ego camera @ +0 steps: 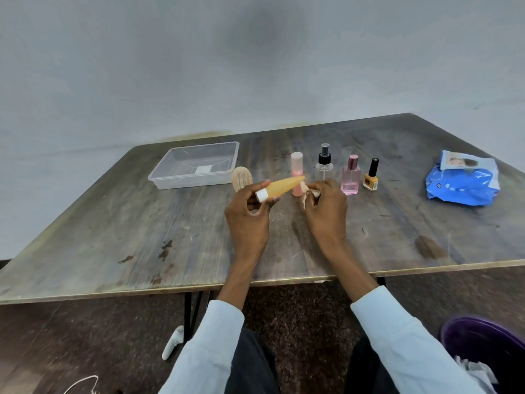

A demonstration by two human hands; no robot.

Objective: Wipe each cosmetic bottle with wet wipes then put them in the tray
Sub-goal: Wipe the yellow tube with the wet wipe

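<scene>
My left hand grips an orange tube by its white cap end, holding it tilted above the table. My right hand pinches a crumpled wet wipe just off the tube's far tip. A clear plastic tray sits at the back left, with only a white label showing in it. Standing in a row behind my hands are a pink bottle, a clear spray bottle, a pink perfume bottle and a yellow nail polish. A beige oval item stands beside the tray.
A blue pack of wet wipes lies at the right on the worn wooden table. A purple bin with crumpled wipes stands on the floor at the lower right. A white object lies on the floor under the table edge.
</scene>
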